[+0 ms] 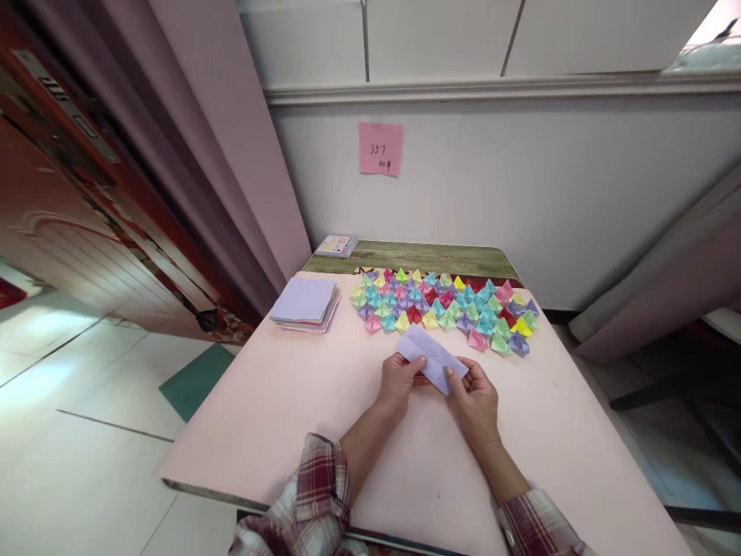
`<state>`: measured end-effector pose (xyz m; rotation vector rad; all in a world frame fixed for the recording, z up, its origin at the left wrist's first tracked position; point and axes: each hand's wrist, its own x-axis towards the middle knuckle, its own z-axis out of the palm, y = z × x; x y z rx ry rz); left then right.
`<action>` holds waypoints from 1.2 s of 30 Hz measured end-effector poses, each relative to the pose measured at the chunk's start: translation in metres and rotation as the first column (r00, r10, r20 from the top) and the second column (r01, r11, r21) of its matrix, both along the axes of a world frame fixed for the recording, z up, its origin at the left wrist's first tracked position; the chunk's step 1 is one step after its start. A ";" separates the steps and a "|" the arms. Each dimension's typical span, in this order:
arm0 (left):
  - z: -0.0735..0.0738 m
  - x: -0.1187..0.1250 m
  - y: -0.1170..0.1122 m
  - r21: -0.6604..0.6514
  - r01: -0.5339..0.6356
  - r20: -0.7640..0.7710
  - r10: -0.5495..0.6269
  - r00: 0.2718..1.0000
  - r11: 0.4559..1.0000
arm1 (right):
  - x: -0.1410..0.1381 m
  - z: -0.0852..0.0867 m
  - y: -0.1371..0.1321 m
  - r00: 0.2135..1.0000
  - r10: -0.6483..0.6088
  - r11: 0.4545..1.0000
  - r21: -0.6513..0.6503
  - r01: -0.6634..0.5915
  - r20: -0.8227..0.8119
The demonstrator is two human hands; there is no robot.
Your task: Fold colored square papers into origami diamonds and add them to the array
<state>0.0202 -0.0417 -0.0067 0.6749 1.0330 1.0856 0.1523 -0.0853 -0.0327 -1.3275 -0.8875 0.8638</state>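
Prob. home rm, w/ curtain & red door.

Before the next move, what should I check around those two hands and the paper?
1. Left hand gripping the lilac paper: ok, thumb on top.
2. Right hand gripping it too: ok, thumb on top.
3. Lilac paper clear of the folded paper pieces: cannot tell; its far corner appears right beside them.
4. Stack of paper sheets on the table, away from both hands: ok.
5. Stack edges neatly aligned: not ok, lower sheets stick out.
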 end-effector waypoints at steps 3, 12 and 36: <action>-0.004 0.000 0.004 0.046 -0.094 0.075 0.090 0.993 0.995 | 0.000 0.005 -0.002 0.995 0.067 0.997 0.035 -0.064 -0.073; -0.018 -0.010 0.004 0.197 -0.053 0.077 0.039 0.996 0.979 | -0.001 0.005 0.000 0.986 0.158 0.987 0.050 -0.156 -0.052; -0.009 -0.022 0.004 0.124 0.088 0.101 -0.101 0.990 0.988 | -0.003 -0.002 -0.001 0.910 0.053 0.974 0.181 -0.139 0.411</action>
